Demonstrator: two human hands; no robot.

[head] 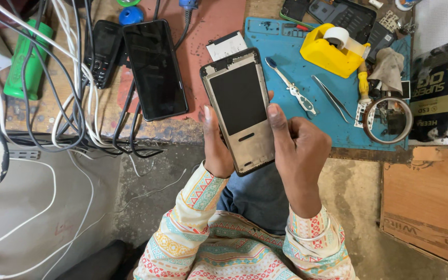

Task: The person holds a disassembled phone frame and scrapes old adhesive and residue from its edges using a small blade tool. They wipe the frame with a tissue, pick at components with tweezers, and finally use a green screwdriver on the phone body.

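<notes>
Thin, light and probably fragile, the phone frame [240,110] is being clasped along its long edges by the left hand [217,147] and right hand [299,150] above the bench [203,31].

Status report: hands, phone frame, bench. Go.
Left hand and right hand both grip the phone frame, held above the bench edge. Toothbrush and tweezers lie on the blue mat. Nothing blocking.

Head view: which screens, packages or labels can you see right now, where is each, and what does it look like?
Phone frame: held in both hands, centre; rectangular, tan with dark panel.
Smartphone: on bench, left of the frame; black screen, unlit.
Keypad phone: beside the smartphone; small, black.
Pouch: right edge of bench; black with yellow print.
Cardboard box: lower right; brown.
</notes>
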